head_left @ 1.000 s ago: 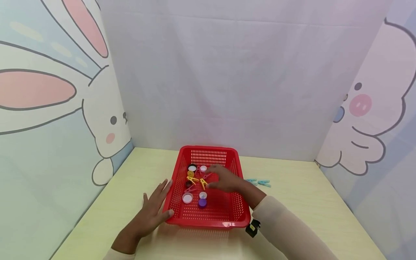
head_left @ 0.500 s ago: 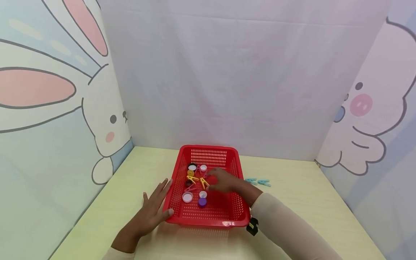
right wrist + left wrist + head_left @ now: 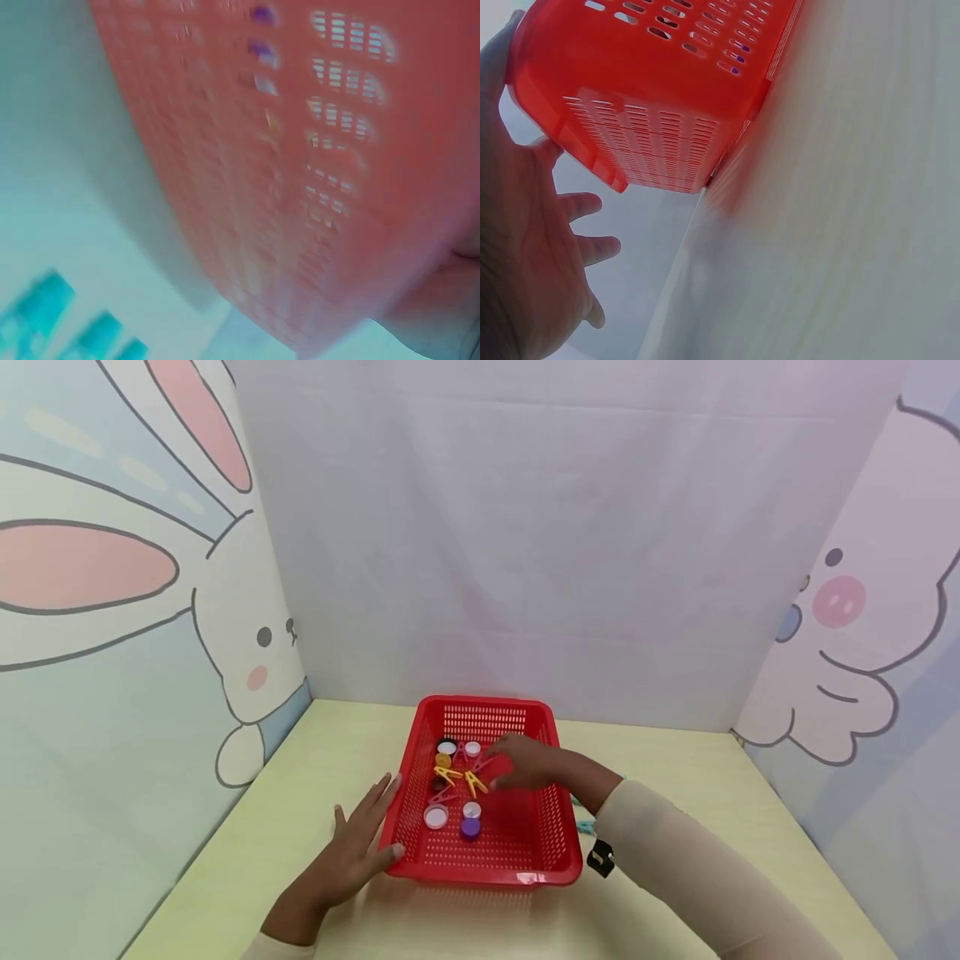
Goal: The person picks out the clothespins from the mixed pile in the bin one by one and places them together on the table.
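Note:
A red plastic basket stands on the table with bottle caps and clothespins inside. My left hand rests against its left rim, fingers straight and spread, thumb at the near corner. My right hand reaches over the right rim into the basket, thumb and fingers apart. Closest to those fingertips is a pink clothespin, with a yellow clothespin just left of the thumb. Whether any finger touches the pink one cannot be told. In the right wrist view the basket's side wall covers most of that hand.
Inside the basket lie a purple cap, a white-pink cap, a yellow cap and other small pieces. Teal clothespins lie on the table right of the basket, partly behind my right forearm. A black object sits by that sleeve.
My right hand has shifted slightly right and up, and its forearm has swung, uncovering a nearer teal clothespin and covering others. The left hand stays at the rim.

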### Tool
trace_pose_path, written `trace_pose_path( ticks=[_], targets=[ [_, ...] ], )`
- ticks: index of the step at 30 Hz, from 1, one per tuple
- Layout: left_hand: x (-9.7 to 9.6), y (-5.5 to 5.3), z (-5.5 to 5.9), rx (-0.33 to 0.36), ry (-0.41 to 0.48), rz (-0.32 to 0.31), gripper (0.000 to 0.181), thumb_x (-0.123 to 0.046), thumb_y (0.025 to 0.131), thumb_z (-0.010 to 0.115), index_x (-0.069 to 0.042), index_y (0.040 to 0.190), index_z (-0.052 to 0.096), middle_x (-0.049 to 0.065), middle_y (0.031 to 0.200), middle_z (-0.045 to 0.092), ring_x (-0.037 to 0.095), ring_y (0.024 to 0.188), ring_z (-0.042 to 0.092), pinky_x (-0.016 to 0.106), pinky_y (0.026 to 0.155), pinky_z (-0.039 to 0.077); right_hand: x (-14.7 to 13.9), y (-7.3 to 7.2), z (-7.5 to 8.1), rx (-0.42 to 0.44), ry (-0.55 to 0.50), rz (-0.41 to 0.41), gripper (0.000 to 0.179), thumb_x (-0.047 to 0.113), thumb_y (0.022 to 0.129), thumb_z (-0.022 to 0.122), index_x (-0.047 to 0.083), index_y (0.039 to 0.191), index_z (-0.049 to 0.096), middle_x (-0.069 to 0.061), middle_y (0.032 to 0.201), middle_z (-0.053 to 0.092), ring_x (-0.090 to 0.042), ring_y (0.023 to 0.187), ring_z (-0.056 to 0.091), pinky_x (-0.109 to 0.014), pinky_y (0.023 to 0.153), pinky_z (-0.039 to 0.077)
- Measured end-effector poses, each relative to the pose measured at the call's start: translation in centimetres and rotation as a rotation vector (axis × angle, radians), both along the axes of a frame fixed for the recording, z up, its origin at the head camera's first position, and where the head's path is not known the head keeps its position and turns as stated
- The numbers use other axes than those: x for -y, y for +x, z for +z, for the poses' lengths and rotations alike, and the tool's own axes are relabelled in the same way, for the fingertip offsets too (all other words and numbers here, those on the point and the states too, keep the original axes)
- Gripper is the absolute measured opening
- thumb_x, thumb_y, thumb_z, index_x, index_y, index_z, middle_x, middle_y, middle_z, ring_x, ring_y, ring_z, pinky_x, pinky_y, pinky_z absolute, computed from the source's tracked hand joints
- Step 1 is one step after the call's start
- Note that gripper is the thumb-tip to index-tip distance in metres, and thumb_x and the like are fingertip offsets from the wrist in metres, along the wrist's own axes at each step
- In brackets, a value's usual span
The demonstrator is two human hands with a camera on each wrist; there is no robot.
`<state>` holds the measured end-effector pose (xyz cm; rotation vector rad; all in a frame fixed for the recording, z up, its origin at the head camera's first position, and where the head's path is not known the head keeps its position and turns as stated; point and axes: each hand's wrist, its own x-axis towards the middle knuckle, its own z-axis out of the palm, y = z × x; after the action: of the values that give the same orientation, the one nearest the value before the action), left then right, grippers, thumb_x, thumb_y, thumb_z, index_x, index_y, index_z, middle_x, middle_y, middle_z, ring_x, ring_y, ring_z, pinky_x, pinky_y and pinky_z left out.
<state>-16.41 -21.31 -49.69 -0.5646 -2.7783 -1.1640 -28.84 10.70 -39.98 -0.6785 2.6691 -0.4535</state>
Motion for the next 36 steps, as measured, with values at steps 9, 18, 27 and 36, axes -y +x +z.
trace_pose_path(
  ticks=[9, 18, 27, 36],
  targets=[
    [0.0, -0.2, -0.1, -0.016, -0.011, 0.003, 0.095, -0.057, 0.097, 0.065, -0.026, 0.176, 0.022, 0.019, 0.18, 0.026, 0.057, 0.162, 0.027, 0.1, 0.111, -0.004, -0.3, -1.7, 3.5, 0.026, 0.068, -0.015, 0.068, 0.03, 0.097, 0.085, 0.016, 0.158, 0.058, -0.013, 0.166, 0.052, -0.038, 0.158, 0.045, -0.059, 0.119, 0.053],
    [0.0, -0.3, 0.0, -0.003, -0.013, 0.011, 0.096, -0.058, 0.096, 0.066, -0.027, 0.176, 0.022, 0.018, 0.181, 0.026, 0.057, 0.163, 0.026, 0.099, 0.112, -0.005, 0.0, -4.3, 5.3, 0.111, -0.203, 0.014, 0.055, 0.033, 0.104, 0.075, 0.013, 0.153, 0.061, -0.014, 0.149, 0.065, -0.035, 0.132, 0.065, -0.052, 0.111, 0.06],
    [0.1, -0.3, 0.0, -0.002, 0.001, 0.006, 0.096, -0.058, 0.096, 0.066, -0.026, 0.176, 0.022, 0.019, 0.181, 0.027, 0.057, 0.163, 0.025, 0.099, 0.112, -0.005, 1.6, -5.5, 2.3, 0.195, -0.373, -0.124, 0.061, 0.034, 0.102, 0.078, 0.013, 0.156, 0.059, -0.014, 0.148, 0.065, -0.037, 0.134, 0.063, -0.049, 0.104, 0.064],
    [0.1, -0.4, -0.3, 0.006, 0.013, 0.001, 0.096, -0.058, 0.097, 0.065, -0.025, 0.176, 0.022, 0.017, 0.181, 0.026, 0.056, 0.164, 0.025, 0.099, 0.112, -0.005, 2.2, -5.9, -0.6, 0.136, -0.304, -0.233, 0.051, 0.021, 0.097, 0.083, 0.016, 0.146, 0.069, -0.013, 0.151, 0.064, -0.037, 0.142, 0.056, -0.055, 0.111, 0.06]
  ],
)
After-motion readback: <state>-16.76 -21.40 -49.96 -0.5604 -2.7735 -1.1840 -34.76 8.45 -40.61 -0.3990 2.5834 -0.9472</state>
